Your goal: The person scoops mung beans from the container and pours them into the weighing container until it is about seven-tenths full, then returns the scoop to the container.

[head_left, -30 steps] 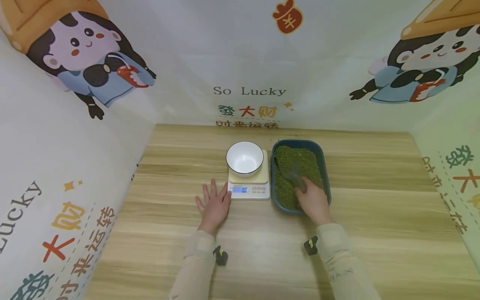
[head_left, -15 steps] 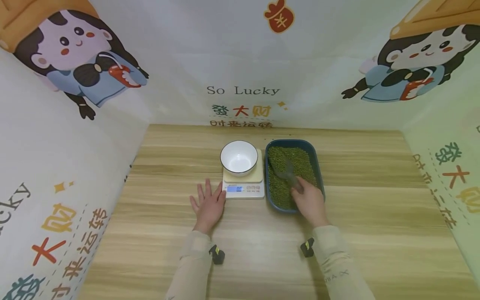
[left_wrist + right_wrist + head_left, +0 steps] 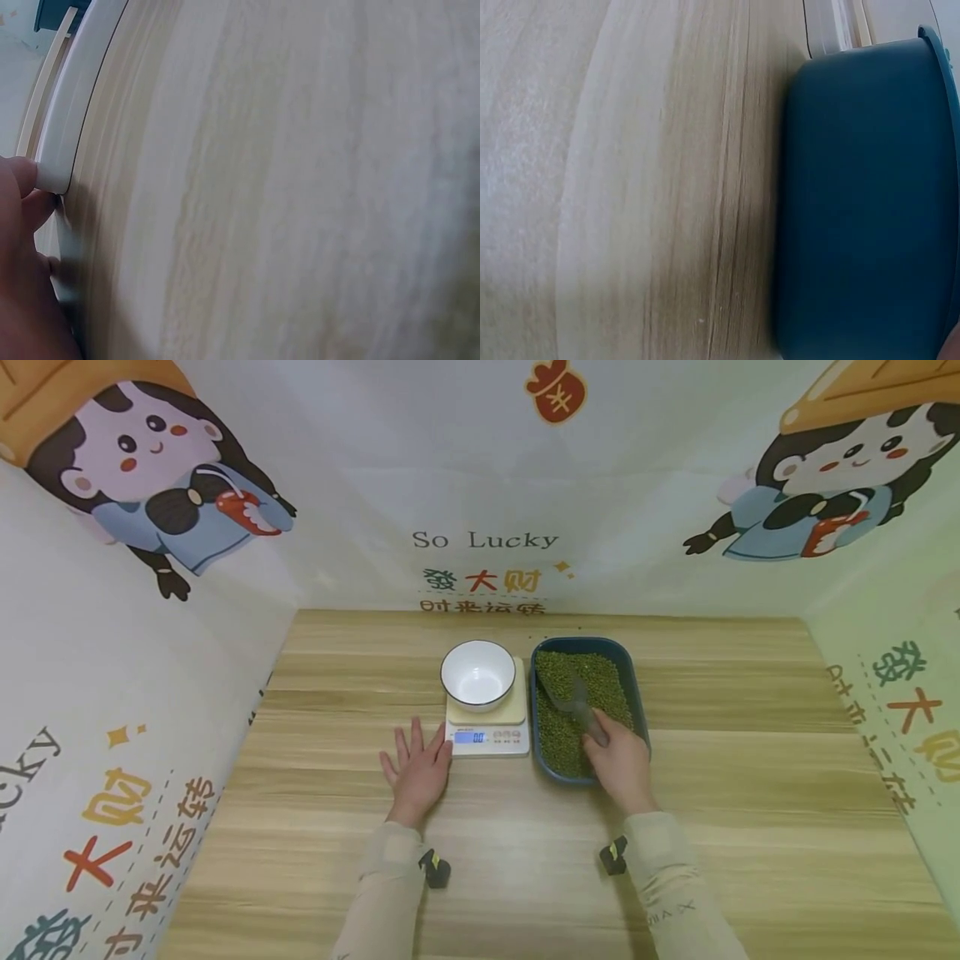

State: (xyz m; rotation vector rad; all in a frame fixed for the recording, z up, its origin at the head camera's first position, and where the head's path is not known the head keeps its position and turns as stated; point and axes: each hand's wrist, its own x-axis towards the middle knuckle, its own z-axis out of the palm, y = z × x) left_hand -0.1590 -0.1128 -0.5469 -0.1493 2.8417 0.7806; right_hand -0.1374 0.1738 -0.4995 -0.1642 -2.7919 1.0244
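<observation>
Grey plastic-looking scoop [image 3: 581,706] in a tub of small green beans [image 3: 562,750]: handling notes

Nearest first: two pale sleeves [image 3: 684,893], a black wrist unit [image 3: 613,857] at the right cuff and another at the left, all over a wood-grain table [image 3: 525,877].

Left hand [image 3: 420,777] isn't gripping anything. Fingers spread out, thumb side touching the left edge of the kitchen scale [image 3: 487,740]. Right hand [image 3: 621,767] has its fingers wrapped round the scoop's handle, above the near right part of the blue tub [image 3: 585,644], which sits just right of the scale.

The scoop's head is down at the beans, toward the tub's left wall. Can't tell how loaded it is. I'd guess it's light and stiff, heavier up front once full, so hold the handle close to the head and keep it level. Beans should roll and spill easily.

Further back, the white bowl [image 3: 478,672] stands upright on the scale, which looks to read 0.0. Probably hard and a bit slick, maybe chippable; I'd take it by the rim. Behind everything, a printed wall sheet [image 3: 480,485] saying "So Lucky".
</observation>
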